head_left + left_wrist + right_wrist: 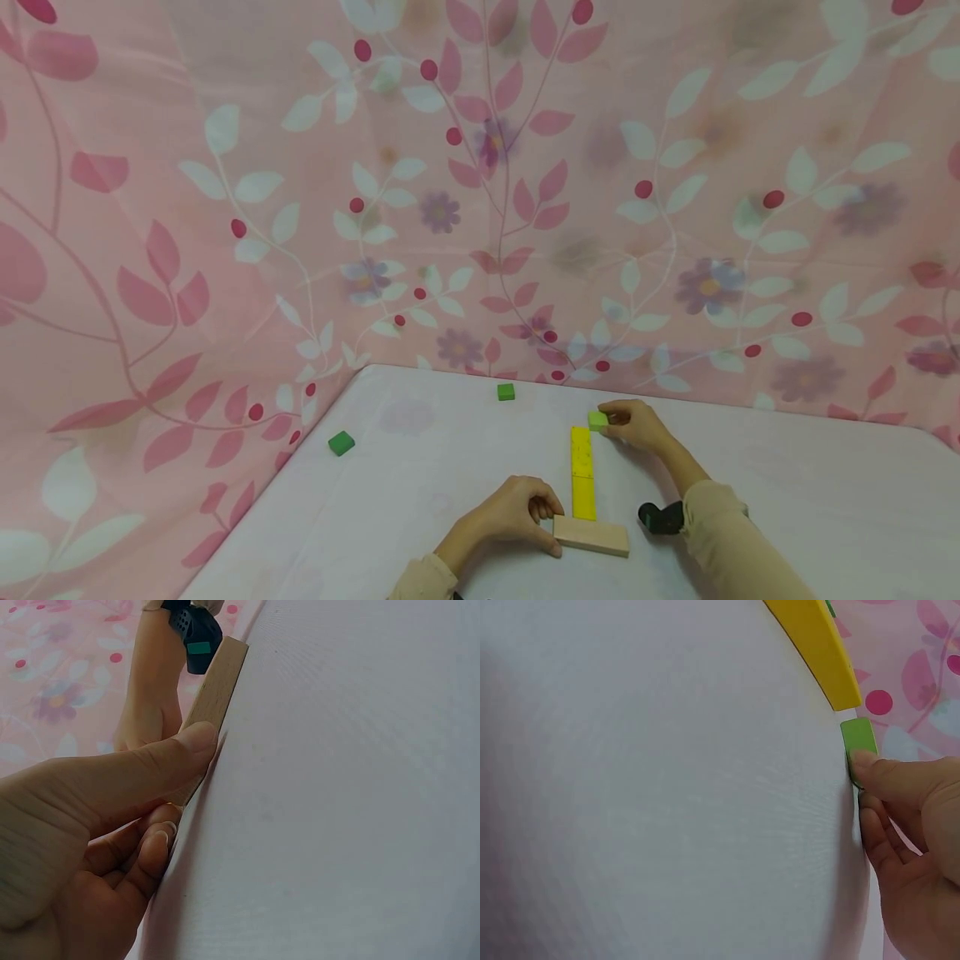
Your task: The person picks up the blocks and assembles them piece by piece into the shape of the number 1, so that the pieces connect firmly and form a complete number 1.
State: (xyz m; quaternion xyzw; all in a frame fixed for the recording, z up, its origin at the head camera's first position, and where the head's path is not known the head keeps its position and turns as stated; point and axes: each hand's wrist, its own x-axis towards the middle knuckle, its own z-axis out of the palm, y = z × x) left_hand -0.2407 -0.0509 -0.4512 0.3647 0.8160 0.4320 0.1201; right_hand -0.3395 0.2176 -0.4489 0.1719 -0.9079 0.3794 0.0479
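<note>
My left hand (513, 515) pinches the left end of a plain wooden block (591, 536), which lies crosswise at the near end of two yellow blocks (582, 473). In the left wrist view the thumb presses along the side of the wooden block (217, 690). The yellow blocks form a straight line, end to end, pointing away from me. Just past their far end, my right hand (637, 425) holds a light green block (597, 421) between thumb and fingers. The right wrist view shows a small gap between the green block (859, 739) and the yellow one (821, 652).
A green block (506, 392) lies near the back edge of the white-covered table (420, 483). Another, darker green block (341, 442) sits by the left edge. Floral cloth (480, 208) hangs behind the table. A black wrist camera (662, 518) is strapped below my right hand.
</note>
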